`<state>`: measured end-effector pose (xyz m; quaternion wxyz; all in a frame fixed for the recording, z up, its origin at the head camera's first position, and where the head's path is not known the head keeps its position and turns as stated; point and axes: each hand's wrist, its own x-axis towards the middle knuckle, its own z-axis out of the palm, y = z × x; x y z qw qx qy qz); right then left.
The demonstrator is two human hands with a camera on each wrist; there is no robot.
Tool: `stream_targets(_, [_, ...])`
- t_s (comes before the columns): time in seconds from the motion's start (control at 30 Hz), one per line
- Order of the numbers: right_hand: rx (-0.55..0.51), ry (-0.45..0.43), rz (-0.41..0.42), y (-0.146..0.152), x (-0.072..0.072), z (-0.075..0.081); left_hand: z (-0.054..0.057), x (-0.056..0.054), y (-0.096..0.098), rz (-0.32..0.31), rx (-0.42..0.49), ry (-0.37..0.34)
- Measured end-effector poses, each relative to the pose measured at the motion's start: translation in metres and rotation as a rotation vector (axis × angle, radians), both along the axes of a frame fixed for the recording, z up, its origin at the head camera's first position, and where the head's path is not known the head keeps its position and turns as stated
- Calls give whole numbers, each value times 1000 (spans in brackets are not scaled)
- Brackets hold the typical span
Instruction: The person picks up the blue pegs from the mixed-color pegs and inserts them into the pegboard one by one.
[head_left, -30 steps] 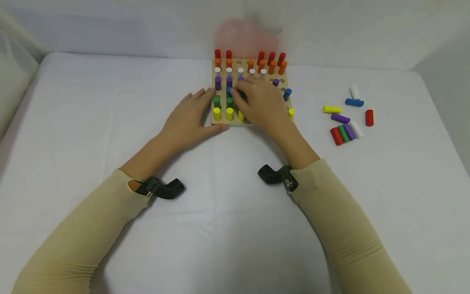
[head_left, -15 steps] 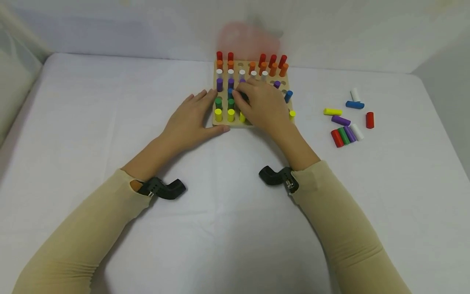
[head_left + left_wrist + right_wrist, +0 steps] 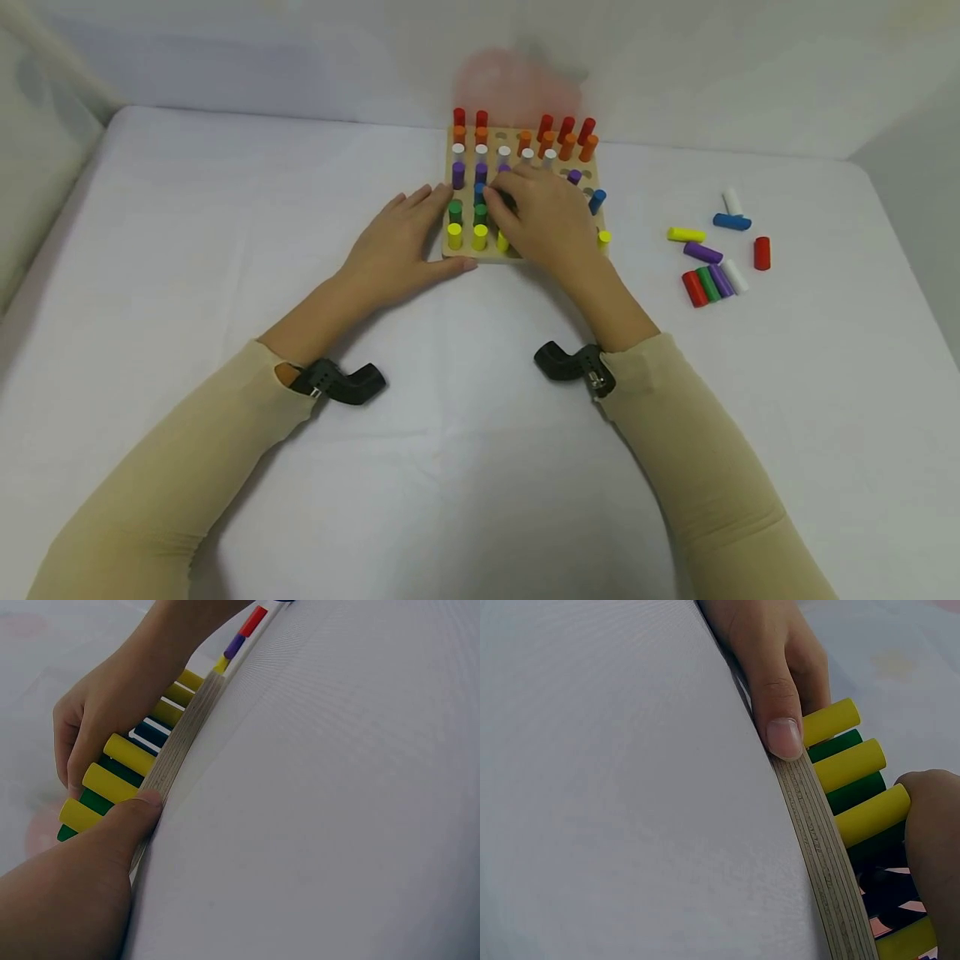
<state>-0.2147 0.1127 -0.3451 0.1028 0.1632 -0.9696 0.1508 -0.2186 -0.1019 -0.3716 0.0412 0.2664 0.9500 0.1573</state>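
A wooden pegboard stands at the back of the table with rows of coloured pegs upright in its holes. My left hand rests at its left side, fingers spread along the left edge and thumb against the front edge. My right hand reaches over the board with curled fingers. Its thumb and finger pinch a blue peg in the second column; the fingertips are partly hidden. Yellow pegs stand along the front row in the left wrist view, with green pegs behind them in the right wrist view.
Loose pegs lie on the white cloth to the right: a yellow peg, a blue peg, a red peg and several others. A pale wall rises behind the board. Black camera mounts hang at both wrists.
The head view has shifted slightly, so everything appears a little farther right and lower. Both hands keep their places on the board, and the pegs stand as before.
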Motion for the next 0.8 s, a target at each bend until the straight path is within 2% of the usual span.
stream_targets(0.37, [-6,6,-21,8,1,0,2,-4,8,-10,-4,7])
stream_targets(0.8, [-10,-1,-1,6,0,-1,0,-4,6,-8,-9,-2])
